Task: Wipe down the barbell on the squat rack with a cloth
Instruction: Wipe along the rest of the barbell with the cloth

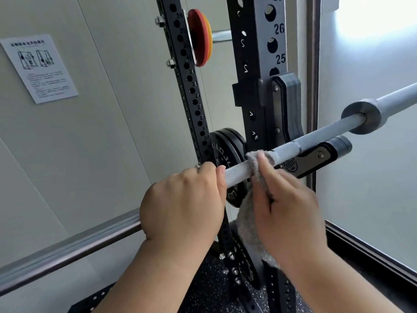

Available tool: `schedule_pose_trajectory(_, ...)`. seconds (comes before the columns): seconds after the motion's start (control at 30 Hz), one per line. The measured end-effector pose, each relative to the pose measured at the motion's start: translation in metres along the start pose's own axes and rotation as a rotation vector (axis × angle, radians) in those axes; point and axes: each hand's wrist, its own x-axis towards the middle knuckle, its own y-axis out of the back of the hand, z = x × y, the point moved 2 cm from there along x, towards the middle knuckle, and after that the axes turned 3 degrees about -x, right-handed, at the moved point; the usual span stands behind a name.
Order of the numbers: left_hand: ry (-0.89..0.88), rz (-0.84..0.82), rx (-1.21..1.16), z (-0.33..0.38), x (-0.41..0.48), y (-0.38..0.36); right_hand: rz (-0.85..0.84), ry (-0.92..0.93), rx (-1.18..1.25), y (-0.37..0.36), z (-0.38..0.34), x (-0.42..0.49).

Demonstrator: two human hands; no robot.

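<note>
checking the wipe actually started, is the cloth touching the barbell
Touching. The head view shows the cloth draped over the barbell shaft, with the right hand holding it against the metal.

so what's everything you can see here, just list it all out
barbell: one, grey, resting in the j-hook, running lower left to upper right
cloth: one, grey, draped over the barbell, its tail hanging down
rack uprights: two, black, numbered holes, centre
j-hook: one, black and grey, on the near upright
coloured plates: two, red and orange, high on the rack
black plates: several, black, behind and below the barbell
notice: one, white, on the left wall
handrail: one, steel, along the left wall
floor: black, speckled
left hand: grips the barbell
right hand: holds the cloth on the barbell
</note>
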Motion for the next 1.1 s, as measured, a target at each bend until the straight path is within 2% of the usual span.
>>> schedule_pose_trajectory(0.07,-0.005,-0.044,-0.010,0.000,0.000,0.001,-0.066,0.124,0.007,-0.007,-0.016,-0.012)
schedule_pose_trajectory(0.13,0.002,-0.071,-0.021,0.000,0.000,0.004,-0.035,0.170,-0.012,-0.003,-0.008,-0.007)
schedule_pose_trajectory(0.23,0.039,-0.056,-0.029,-0.001,0.003,0.004,0.050,-0.038,0.046,0.005,0.013,0.004)
schedule_pose_trajectory(0.27,0.052,-0.052,-0.021,-0.001,0.005,0.003,0.047,-0.046,0.034,0.004,0.008,0.002)
schedule_pose_trajectory(0.37,0.069,-0.094,0.044,0.002,0.007,0.000,-0.034,0.131,-0.009,-0.008,-0.021,-0.014)
schedule_pose_trajectory(0.43,0.094,-0.107,0.002,-0.001,0.009,-0.003,-0.050,0.169,-0.031,-0.004,-0.013,-0.009)
schedule_pose_trajectory(0.53,0.125,-0.266,-0.135,-0.009,0.022,-0.011,0.030,-0.102,-0.004,0.011,0.013,0.010)
schedule_pose_trajectory(0.6,0.127,-0.343,-0.166,-0.010,0.025,-0.013,0.022,-0.098,-0.013,0.010,0.006,0.010)
schedule_pose_trajectory(0.67,0.100,-0.290,-0.098,-0.006,0.022,-0.008,-0.053,0.076,-0.030,0.001,-0.014,-0.002)
schedule_pose_trajectory(0.73,0.062,-0.224,-0.019,-0.001,0.015,-0.003,-0.084,0.134,-0.080,0.005,-0.013,-0.001)
schedule_pose_trajectory(0.87,0.031,-0.184,0.079,0.003,0.008,0.003,-0.008,-0.155,-0.111,0.023,0.014,0.022)
schedule_pose_trajectory(0.9,0.025,-0.173,0.085,0.003,0.007,0.004,-0.016,-0.154,-0.113,0.022,0.008,0.020)
schedule_pose_trajectory(1.0,-0.010,-0.098,0.080,0.007,0.002,0.005,-0.110,0.001,-0.166,0.015,-0.009,0.008)
schedule_pose_trajectory(1.03,-0.009,-0.073,0.074,0.008,0.002,0.005,-0.117,-0.014,-0.206,0.019,-0.003,0.014)
schedule_pose_trajectory(1.1,0.018,-0.096,0.049,0.010,0.002,0.003,-0.096,-0.189,-0.251,0.028,0.016,0.033)
